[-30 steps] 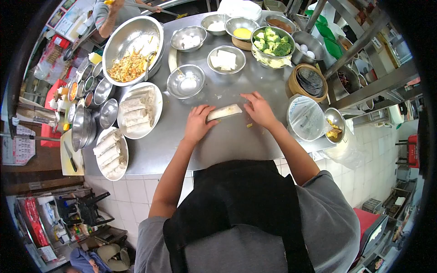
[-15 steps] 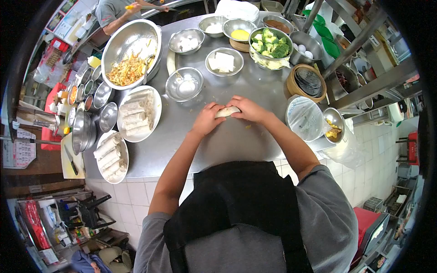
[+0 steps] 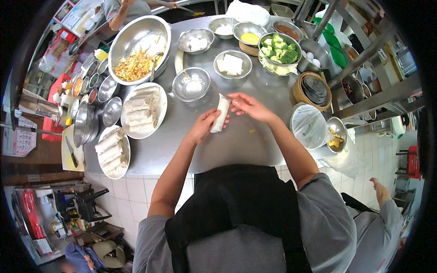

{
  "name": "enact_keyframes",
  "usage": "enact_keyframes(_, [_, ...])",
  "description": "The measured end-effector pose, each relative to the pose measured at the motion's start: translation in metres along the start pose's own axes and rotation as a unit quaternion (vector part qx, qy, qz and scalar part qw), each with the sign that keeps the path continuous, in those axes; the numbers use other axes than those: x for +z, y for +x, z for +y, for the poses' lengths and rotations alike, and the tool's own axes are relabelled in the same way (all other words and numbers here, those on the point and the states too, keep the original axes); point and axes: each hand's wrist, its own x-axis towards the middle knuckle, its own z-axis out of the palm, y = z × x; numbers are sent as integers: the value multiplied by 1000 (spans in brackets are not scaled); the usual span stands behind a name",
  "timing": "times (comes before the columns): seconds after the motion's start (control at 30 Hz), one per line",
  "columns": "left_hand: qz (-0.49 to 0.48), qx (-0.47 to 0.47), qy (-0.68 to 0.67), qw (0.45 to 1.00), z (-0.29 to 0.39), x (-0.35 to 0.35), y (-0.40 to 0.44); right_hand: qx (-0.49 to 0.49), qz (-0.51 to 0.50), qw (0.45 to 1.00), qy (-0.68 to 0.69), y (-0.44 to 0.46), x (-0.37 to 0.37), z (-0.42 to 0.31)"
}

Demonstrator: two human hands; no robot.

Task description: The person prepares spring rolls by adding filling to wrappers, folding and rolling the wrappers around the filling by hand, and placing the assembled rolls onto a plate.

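An uncooked spring roll [image 3: 221, 113], pale and tightly wrapped, is held nearly upright above the steel table [image 3: 241, 150]. My left hand [image 3: 205, 125] grips it near its lower half, with the thumb in front and fingertips showing behind. My right hand [image 3: 248, 107] is beside its upper end with fingers apart; whether a fingertip touches the roll I cannot tell. Similar rolls lie on a white oval plate [image 3: 163, 109] to the left, and more on a second white plate [image 3: 127, 157] nearer the edge. A steel bowl [image 3: 191, 84] with white residue sits just beyond my hands.
A large steel bowl [image 3: 136, 34] of shredded filling stands at the back left. Bowls of broccoli [image 3: 286, 55], white blocks [image 3: 231, 64] and eggs [image 3: 310, 57] line the back. To the right are a plastic-covered tub [image 3: 309, 125] and a round wooden container [image 3: 298, 91]. Other people are nearby.
The spring roll has turned from lying crosswise between both hands to nearly upright in my left hand. My right hand's fingers have opened off it. Another person has appeared at lower right.
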Motion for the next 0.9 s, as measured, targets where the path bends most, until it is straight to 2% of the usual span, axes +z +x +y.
enact_keyframes(0.13, [-24,-10,-57,998,-1,-2,-11,-49,24,998,-2,-3,25,-9])
enact_keyframes(0.3, [-32,-46,-94,994,-2,-2,-20,-43,-37,998,-3,13,25,-6])
enact_keyframes(0.4, [24,-26,11,999,-2,4,-28,-40,-40,998,-26,19,30,-9])
enact_keyframes(0.67, [113,60,-123,984,-17,-26,-75,-43,26,999,9,10,41,-16])
enact_keyframes(0.73, [158,105,-50,981,-7,-50,-99,-33,31,999,-15,3,34,-17])
enact_keyframes(0.8, [227,150,103,957,17,-81,-130,-30,37,999,-26,-3,23,-7])
enact_keyframes(0.83, [260,149,151,942,23,-109,-144,-29,42,998,-31,-5,18,-3])
enact_keyframes(0.9, [250,126,227,933,61,-138,-176,-25,53,998,-39,-11,12,0])
